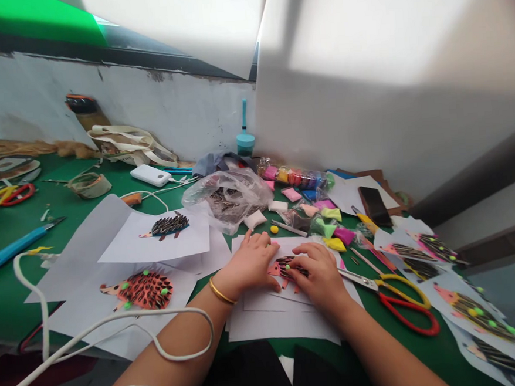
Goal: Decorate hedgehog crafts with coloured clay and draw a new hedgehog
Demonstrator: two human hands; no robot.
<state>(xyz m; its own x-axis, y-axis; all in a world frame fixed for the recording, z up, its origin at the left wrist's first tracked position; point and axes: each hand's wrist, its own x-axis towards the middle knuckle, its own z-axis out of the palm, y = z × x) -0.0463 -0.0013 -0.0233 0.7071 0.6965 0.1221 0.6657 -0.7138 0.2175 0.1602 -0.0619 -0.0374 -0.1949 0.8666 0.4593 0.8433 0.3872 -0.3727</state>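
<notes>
A pink hedgehog picture (284, 266) with dark seed-like spines lies on stacked white paper (267, 324) in front of me. My left hand (254, 265) rests on the sheet at its left, fingers spread. Over the picture's right side, my right hand (323, 279) has thumb and index finger pinched at a small green clay ball (288, 267) on the hedgehog's body. The right hand hides the hedgehog's rear. Just beyond the paper sits a yellow clay ball (274, 229).
Scissors (406, 303) lie right of the paper, near finished hedgehog pictures (477, 313). Behind are clay packets (325, 215), a plastic bag of seeds (229, 198) and a phone (374, 206). A white cable (129, 321) crosses my left forearm. Another hedgehog (145, 290) lies left.
</notes>
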